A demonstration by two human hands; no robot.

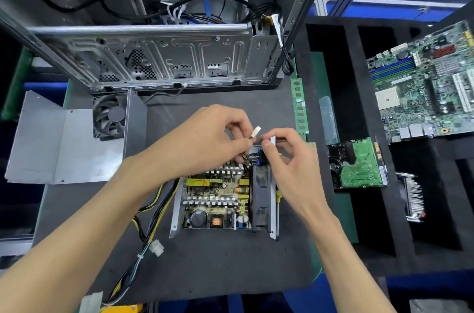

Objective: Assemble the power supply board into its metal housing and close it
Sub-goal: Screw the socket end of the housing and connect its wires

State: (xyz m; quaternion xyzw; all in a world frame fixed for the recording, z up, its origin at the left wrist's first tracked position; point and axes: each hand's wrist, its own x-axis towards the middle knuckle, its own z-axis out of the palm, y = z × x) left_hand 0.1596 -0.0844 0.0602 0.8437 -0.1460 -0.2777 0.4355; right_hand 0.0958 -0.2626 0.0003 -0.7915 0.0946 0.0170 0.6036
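Observation:
The power supply board (218, 199) lies inside its open metal housing (177, 210) in the middle of the dark mat. A black fan (261, 197) stands on edge at the board's right side. My left hand (205, 143) pinches a thin wire ending in a small white connector (256, 132), held above the housing's far end. My right hand (289, 158) pinches the top of the housing's far right corner (272, 140), close to the connector. A bundle of black and yellow cables (143, 243) trails from the housing to the lower left.
The grey housing cover (64, 140) with its own fan (109, 116) lies at the left. A computer case (159, 56) stands behind. A memory stick (299, 105), hard drive (359, 164), motherboard (423, 87) and heatsink (413, 197) lie at the right on black foam.

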